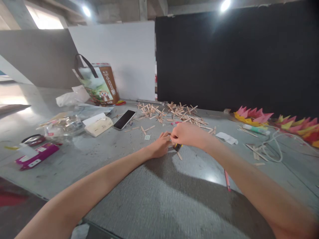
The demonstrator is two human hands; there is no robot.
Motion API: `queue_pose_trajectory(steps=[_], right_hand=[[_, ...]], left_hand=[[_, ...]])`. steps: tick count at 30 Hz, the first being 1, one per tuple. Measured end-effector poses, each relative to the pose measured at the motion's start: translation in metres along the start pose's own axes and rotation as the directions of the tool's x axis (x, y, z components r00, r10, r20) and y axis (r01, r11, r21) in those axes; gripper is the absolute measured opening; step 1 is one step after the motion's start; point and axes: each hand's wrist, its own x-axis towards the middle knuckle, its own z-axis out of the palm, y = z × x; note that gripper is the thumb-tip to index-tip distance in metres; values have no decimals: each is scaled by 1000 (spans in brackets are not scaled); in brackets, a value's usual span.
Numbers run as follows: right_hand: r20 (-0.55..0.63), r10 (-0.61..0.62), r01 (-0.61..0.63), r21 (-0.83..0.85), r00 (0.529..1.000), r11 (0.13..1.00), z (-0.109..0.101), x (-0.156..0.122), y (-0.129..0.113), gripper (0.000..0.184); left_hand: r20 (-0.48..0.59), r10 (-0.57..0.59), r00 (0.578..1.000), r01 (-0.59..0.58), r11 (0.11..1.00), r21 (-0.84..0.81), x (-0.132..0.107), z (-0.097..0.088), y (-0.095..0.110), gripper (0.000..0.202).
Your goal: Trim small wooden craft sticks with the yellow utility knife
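Note:
My right hand (185, 134) is closed in a fist. Below its underside shows the end of a small black-and-yellow tool (177, 147); its kind is mostly hidden by the fingers. Against it, my left hand (160, 145) rests low on the table with its fingers bent and pressed together, and what they pinch is hidden. Just in front of both hands lies a flat wooden craft stick (179, 156). Beyond them spreads a loose pile of wooden craft sticks (184, 114), several glued or laid crosswise.
A phone (124, 119), a cream box (98, 124) and a purple package (37, 156) lie to the left, with a printed bag (99, 84) behind. At right are a red pen (227, 180), a white cable (279, 157) and pink-yellow paper flowers (253, 116). Dark and white panels stand behind the table.

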Motion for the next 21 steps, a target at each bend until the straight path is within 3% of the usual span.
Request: queue_pose_trajectory(steps=[4,7,14,21], right_hand=[[3,-1,1,33,1000,999,-1,-1,0,31],[3,-16,16,30,1000,999,-1,-2,-2,31],[2,-59,59,-19,998,998,-2,-4,-8,30],[-14,-61,60,-28,998,998,-3,-4,-9,31]], left_hand=[[-53,-7,999,0,992,-124,2,1,-4,37],[-55,-11,998,0,981,-196,2,2,-11,40],[66,10,998,14,936,-351,1,3,-21,48],[17,-15,1000,19,975,-221,1,1,-11,48]])
